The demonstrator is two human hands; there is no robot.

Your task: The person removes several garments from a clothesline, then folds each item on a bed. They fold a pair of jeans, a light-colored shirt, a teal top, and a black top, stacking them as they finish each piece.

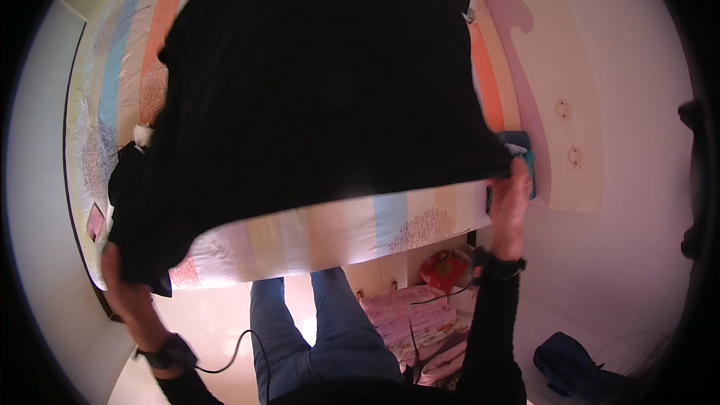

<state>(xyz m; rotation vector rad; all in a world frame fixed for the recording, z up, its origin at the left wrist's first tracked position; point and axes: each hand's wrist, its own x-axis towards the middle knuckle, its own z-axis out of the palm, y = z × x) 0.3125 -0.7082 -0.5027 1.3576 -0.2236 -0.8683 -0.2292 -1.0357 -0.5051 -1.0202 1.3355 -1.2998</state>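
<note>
A large black cloth garment (pixel 337 84) is stretched wide over the bed, its near edge held up between both hands. My left hand (pixel 121 281) grips its lower left corner. At the lower right corner my right hand (pixel 509 202) has hold of the cloth, slightly blurred. The bed's striped sheet (pixel 332 230) shows below the garment's near edge and to either side. Much of the bed's middle is hidden behind the black cloth. Each wrist wears a dark band with a cable.
Folded clothing (pixel 526 152) lies by the right hand. A pink phone-like object (pixel 96 222) rests on the bed's left side. Pink floral bedding (pixel 413 318) and a red item (pixel 444 270) are low at the right. A dark blue cloth (pixel 568 360) lies farther right, near the wall (pixel 630 208).
</note>
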